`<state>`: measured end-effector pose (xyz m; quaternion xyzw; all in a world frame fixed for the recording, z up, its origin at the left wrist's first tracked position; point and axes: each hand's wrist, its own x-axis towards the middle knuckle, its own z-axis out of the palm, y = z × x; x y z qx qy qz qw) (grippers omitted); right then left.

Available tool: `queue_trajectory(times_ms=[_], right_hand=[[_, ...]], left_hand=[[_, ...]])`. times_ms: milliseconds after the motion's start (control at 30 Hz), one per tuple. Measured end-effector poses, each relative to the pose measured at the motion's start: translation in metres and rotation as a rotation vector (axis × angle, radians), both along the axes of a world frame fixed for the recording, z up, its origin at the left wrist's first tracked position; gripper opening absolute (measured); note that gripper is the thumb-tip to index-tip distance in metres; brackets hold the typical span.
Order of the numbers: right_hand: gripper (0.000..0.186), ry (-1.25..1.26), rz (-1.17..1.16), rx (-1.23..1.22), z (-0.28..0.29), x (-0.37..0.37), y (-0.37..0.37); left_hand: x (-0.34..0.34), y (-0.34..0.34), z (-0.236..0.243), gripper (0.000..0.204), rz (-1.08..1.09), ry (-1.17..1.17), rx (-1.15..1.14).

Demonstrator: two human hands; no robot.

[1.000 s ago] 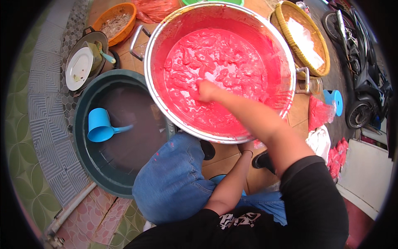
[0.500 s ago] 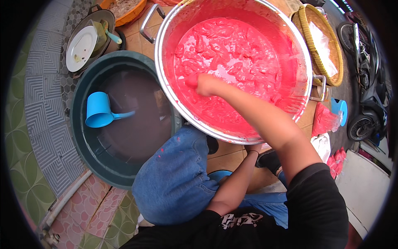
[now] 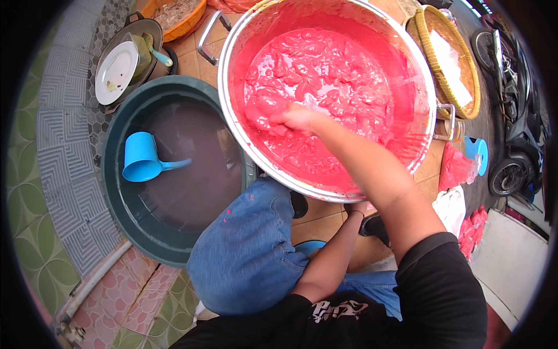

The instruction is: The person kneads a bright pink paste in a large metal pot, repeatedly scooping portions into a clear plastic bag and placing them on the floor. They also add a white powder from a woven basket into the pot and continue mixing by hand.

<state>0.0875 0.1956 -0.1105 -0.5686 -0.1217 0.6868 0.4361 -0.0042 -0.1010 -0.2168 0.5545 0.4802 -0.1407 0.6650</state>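
Observation:
A large metal pot (image 3: 427, 125) in front of me holds thick, glossy pink-red batter with lumpy pieces (image 3: 317, 81) in it. Inside it, near the left wall, my right hand (image 3: 293, 118) is closed round a batter-coated lump (image 3: 266, 104); its fingers are partly covered in the red mix. The lump's kind does not show under the coating. My left hand (image 3: 357, 206) is at the near underside of the rim, with a dark band at the wrist. The pot and my right arm hide its fingers.
Left of the pot stands a dark green tub (image 3: 125, 218) of murky water with a blue dipper (image 3: 141, 158). A white plate (image 3: 113, 78) lies on a pan behind it. Right are a woven basket (image 3: 433, 52), red plastic bags (image 3: 456, 167) and a motorcycle (image 3: 511, 104).
My right hand has risen slightly and turned, and a coated lump now shows at its fingers. The left hand stays under the rim. The whole view has shifted slightly.

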Motion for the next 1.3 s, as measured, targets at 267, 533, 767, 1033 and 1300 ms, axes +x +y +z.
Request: queue_trajectory(times_ms=[267,533,767,1033,1300], right_hand=[[0.051,-0.170,-0.018,0.070,0.122,0.072,-0.119],[0.072,-0.246,-0.100,0.117,0.202,0.092,-0.274],[0.061,-0.277,0.237,-0.463,0.148,0.085,-0.324],[0.027,-1.254,0.261,-0.612,0.010,0.044,-0.340],[0.011,-0.745,-0.224,-0.169,0.219,0.078,-0.251]], left_hand=[[0.006,0.031,0.017,0.047,-0.146,-0.123,0.153],[0.020,0.029,0.003,0.037,0.422,-0.263,-0.061],[0.021,0.022,-0.042,0.060,0.523,-0.327,-0.300],[0.012,0.035,0.032,0.059,0.538,-0.239,-0.303],[0.002,0.034,0.019,0.051,0.448,-0.055,-0.256]])
